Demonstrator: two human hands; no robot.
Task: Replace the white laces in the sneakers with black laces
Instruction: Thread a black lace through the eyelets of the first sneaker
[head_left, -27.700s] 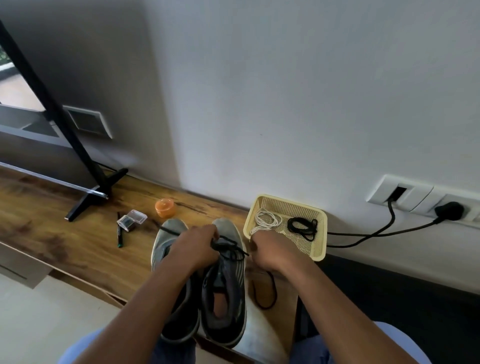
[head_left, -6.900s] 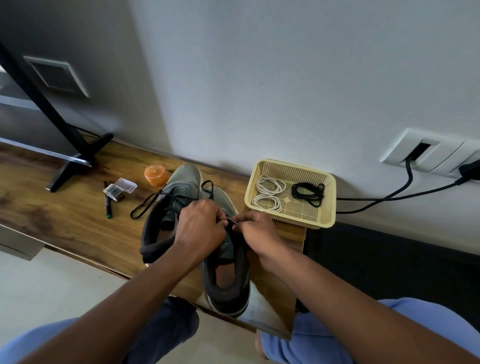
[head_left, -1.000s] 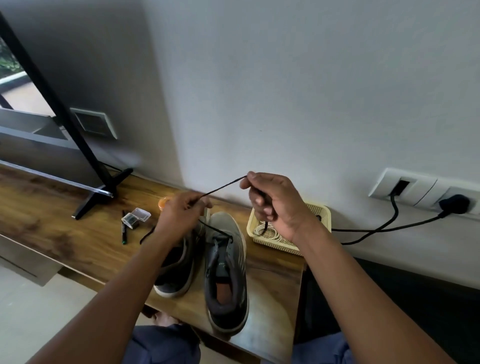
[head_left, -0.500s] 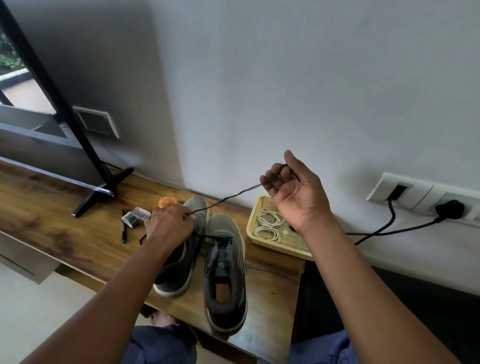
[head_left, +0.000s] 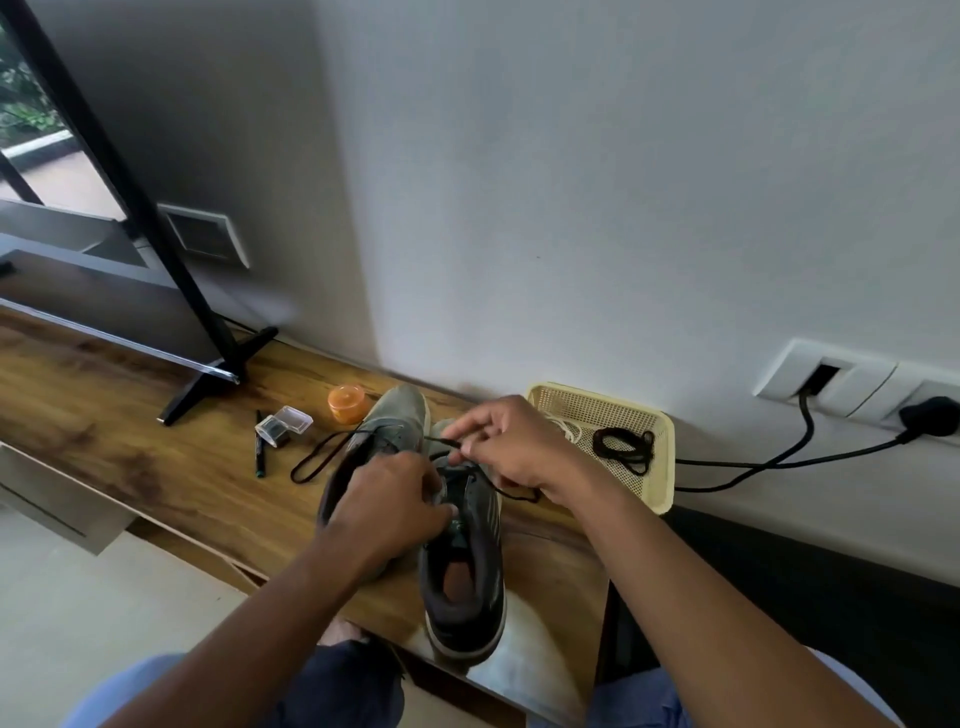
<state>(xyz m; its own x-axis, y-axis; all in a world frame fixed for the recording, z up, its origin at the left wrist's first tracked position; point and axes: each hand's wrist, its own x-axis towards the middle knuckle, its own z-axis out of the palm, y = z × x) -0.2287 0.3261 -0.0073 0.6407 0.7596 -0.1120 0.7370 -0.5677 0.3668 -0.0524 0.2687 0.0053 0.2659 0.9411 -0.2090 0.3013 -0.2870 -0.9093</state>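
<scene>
Black lace (head_left: 441, 441) tip sits pinched in my right hand (head_left: 511, 447), just above the right sneaker (head_left: 465, 561) on the bench (head_left: 156, 467); my left hand (head_left: 389, 501) grips the eyelet flap, directly below that tip.

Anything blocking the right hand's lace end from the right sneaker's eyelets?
Nothing visible. The right hand pinches the black lace just above the right sneaker. The left hand rests on that sneaker's left side and covers some eyelets there; the tongue area stays open.
</scene>
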